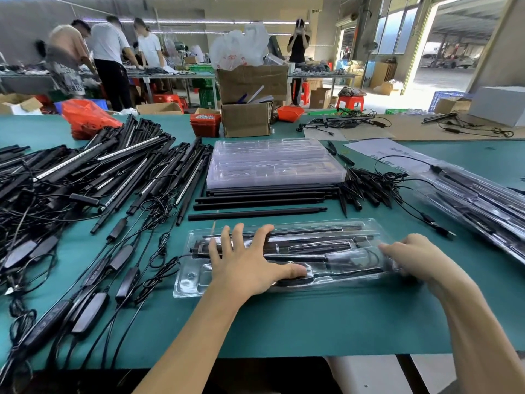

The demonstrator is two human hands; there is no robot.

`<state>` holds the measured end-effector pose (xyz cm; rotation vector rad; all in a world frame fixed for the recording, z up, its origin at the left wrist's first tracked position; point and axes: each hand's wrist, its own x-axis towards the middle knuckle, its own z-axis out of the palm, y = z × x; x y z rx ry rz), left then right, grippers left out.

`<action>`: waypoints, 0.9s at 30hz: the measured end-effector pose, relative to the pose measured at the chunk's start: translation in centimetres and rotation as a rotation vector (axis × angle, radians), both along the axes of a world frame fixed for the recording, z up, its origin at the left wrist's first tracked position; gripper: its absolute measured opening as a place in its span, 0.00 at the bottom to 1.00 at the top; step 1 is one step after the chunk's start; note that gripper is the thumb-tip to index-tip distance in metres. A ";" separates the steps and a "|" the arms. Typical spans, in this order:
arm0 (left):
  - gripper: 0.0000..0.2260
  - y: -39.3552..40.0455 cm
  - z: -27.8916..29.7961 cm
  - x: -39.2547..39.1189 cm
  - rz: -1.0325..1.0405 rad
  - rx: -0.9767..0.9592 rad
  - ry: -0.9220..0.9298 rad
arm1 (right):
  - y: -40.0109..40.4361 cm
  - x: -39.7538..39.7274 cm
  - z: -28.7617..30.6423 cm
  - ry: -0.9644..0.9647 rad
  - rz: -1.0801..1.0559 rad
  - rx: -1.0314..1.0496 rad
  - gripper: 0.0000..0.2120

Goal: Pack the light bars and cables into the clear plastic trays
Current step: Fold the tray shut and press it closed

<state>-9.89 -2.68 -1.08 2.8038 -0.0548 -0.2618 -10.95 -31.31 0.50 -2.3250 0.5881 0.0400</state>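
While flat under both hands (247, 265), tray (187, 282) lies.

From my remote view: a workshop hall. Ceiling strip lights (199, 22) run across far above. Far left, people stand at a long workbench (176, 73). Right, windows (395, 32) and an open doorway (454, 52) admit daylight. Red stools (350, 101) and cardboard boxes (251, 81) stand on the floor.

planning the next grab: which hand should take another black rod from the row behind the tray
Left, probably. The left hand lies flat on the tray just below the rods; the right hand sits at the tray's far right end.
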 end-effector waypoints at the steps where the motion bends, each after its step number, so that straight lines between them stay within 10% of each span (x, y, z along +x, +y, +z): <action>1: 0.53 -0.1 0.1 0.1 0.005 -0.005 0.010 | -0.2 -0.1 0.1 0.006 0.020 0.015 0.18; 18: 0.52 0.3 0.5 0.4 0.005 -0.130 0.028 | -1.0 -0.8 -0.2 -0.092 0.028 0.402 0.09; 27: 0.51 0.1 0.4 0.4 0.017 -0.056 -0.026 | 0.1 -1.1 -0.5 -0.186 -0.015 0.157 0.10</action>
